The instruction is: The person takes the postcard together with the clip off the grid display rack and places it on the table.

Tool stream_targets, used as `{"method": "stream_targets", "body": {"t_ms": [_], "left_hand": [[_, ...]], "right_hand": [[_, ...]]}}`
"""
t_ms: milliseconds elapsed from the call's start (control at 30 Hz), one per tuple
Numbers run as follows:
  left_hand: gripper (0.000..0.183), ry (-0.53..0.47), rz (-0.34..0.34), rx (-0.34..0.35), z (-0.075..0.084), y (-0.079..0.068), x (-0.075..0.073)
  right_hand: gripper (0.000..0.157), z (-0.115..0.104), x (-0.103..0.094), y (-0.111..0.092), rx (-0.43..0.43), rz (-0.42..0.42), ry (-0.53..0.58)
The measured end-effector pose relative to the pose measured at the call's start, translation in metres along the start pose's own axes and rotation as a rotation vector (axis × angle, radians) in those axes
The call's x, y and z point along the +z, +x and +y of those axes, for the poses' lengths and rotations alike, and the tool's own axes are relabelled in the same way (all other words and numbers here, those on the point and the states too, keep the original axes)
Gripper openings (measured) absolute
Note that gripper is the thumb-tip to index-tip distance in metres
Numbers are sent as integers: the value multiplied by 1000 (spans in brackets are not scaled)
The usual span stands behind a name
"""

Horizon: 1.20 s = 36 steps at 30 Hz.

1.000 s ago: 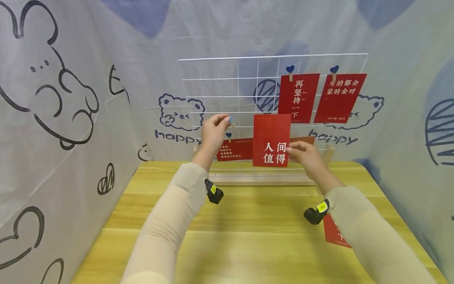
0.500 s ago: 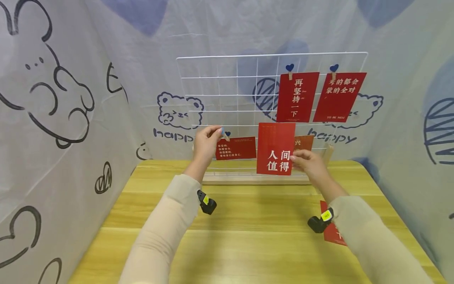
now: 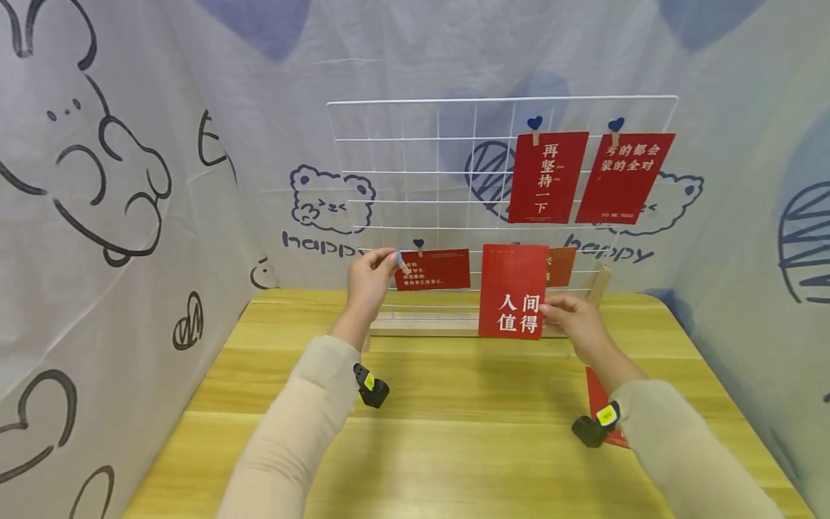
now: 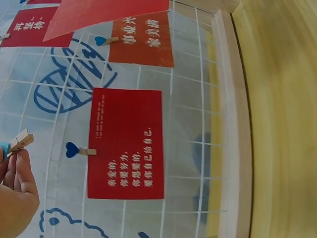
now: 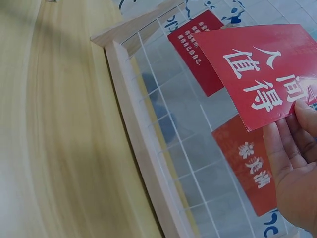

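Note:
My left hand (image 3: 368,281) pinches a small wooden clothespin (image 4: 22,141) with a blue piece on it, in front of the grid's lower left. My right hand (image 3: 577,324) holds a red card (image 3: 514,281) with white characters by its lower right edge, thumb on the front and fingers behind. Behind it stands a white wire grid rack (image 3: 402,138) in a wooden base. A wide red card (image 4: 126,144) hangs low on the grid from a clothespin with a dark blue heart (image 4: 73,150). An orange-red card (image 5: 247,166) hangs to its right, partly covered by the held card in the head view.
Two red cards hang at the grid's upper right, one (image 3: 550,177) beside another (image 3: 625,179), each under a blue heart clip. Another red card (image 3: 596,393) lies on the wooden table (image 3: 454,447), partly hidden by the right wrist camera. Patterned cloth (image 3: 259,86) surrounds the table.
Both hands have come down and back from the grid. The left hand has shifted left with the clothespin, and the right hand has carried the red card slightly right and lower.

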<state>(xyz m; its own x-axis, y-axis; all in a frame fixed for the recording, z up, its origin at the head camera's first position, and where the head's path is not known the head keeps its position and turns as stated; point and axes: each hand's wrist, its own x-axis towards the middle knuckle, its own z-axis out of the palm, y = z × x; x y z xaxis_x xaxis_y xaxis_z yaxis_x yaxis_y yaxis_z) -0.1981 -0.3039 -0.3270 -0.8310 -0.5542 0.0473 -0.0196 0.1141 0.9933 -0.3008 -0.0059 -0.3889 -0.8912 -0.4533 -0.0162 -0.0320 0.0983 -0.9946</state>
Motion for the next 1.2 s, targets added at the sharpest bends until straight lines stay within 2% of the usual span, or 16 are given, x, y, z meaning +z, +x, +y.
{"method": "stream_targets", "body": {"t_ms": [233,467,567,667,767,967,1200], "left_hand": [[27,2,10,-15,-16,-6,-7],[27,1,20,-31,-31,-11,-17],[27,-4,36,-62,-37,-13,-21],[27,4,59,-78,-42,-16,-26],[26,14,66,-78,-48,-18,-30],[26,26,70,-94,-59,-26,-40],[27,32,69,-128,-70,-35,-51]], "right_hand": [[8,12,-6,-7,-9,-4,-13],[18,21,-9,-13,42,11,-49],[10,24,-10,-15,55,10,-34],[10,28,-12,-17,59,11,-32],[13,33,-14,-20,65,15,-52],[29,42,-16,-25,96,17,-71],[21,50,-18,-30,122,24,-36]]}}
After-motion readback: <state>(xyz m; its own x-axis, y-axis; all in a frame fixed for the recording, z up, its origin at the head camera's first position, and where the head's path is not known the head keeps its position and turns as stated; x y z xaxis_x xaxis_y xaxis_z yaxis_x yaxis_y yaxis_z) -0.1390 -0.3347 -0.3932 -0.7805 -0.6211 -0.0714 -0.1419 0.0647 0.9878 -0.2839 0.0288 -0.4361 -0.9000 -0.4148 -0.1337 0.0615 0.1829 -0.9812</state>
